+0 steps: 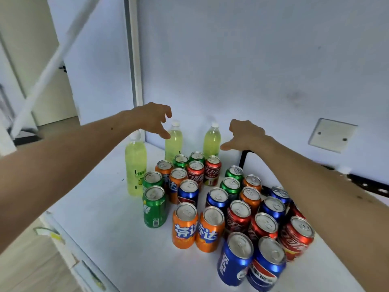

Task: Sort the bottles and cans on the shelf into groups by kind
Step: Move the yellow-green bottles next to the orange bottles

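Three yellow-green bottles with white caps stand at the back of the white shelf (117,224): a left bottle (135,167), a middle bottle (174,144) and a right bottle (212,142). In front of them stand several mixed cans: green (154,207), orange (185,224), red (212,170) and blue (234,258). My left hand (154,119) hovers spread just left of the middle bottle's cap, holding nothing. My right hand (245,134) hovers spread to the right of the right bottle, also holding nothing.
A white back wall rises behind the shelf, with a blank wall plate (332,134) at the right. A white upright post (134,60) marks the shelf's back left corner. A black bracket (357,182) runs along the right edge. The shelf's front edge (69,243) drops to a wooden floor.
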Demonstrator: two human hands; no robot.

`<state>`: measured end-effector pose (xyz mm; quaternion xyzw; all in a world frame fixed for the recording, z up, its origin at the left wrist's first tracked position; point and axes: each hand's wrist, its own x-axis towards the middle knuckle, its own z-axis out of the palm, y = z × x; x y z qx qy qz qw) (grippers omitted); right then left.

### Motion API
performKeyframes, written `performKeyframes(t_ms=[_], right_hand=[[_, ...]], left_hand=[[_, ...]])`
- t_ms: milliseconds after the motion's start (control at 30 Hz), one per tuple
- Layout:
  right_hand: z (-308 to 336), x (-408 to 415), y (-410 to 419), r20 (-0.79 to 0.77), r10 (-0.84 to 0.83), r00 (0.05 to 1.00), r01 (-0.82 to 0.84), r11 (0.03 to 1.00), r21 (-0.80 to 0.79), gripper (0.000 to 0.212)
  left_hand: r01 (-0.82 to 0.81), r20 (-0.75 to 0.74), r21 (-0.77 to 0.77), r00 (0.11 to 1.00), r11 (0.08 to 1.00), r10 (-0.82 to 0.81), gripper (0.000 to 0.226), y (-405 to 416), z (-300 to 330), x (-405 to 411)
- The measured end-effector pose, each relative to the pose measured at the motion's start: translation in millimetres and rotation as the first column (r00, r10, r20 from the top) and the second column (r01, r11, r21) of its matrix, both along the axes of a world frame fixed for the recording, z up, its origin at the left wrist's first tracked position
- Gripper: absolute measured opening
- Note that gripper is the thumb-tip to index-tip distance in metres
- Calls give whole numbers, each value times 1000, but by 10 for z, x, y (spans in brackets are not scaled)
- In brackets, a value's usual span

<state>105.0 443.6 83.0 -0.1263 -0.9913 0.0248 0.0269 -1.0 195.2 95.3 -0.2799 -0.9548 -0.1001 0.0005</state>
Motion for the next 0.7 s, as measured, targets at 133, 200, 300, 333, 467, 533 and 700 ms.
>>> performKeyframes(t_ms=[133,200,300,333,467,533,700], right_hand=[[-192,-408,-69,3,-54,999,54,998,-45,78],[-272,-590,-100,17,-97,995,98,993,-70,81],[-400,-815,-112,20,-173,985,174,978,-117,84],[-448,-886,-111,16,-199,980,200,970,-137,86],[-609,-1143,-117,3,-301,954,295,932,-211,96],[-687,-1267,-98,-7,-332,943,320,914,-251,99],[-869,-1569,-52,13,-328,944,320,911,-260,95]], left_hand=[[20,122,32,992,999,-24,77,-55,-104,-475],[31,177,21,984,999,-34,78,-72,-144,-725],[65,253,-11,965,998,-60,82,-88,-227,-1046],[81,277,-20,958,997,-72,83,-90,-266,-1138],[156,363,-58,923,986,-125,92,-83,-454,-1491],[181,408,-50,901,982,-146,99,-77,-563,-1642],[231,439,133,858,964,-267,96,-36,-912,-1873]])
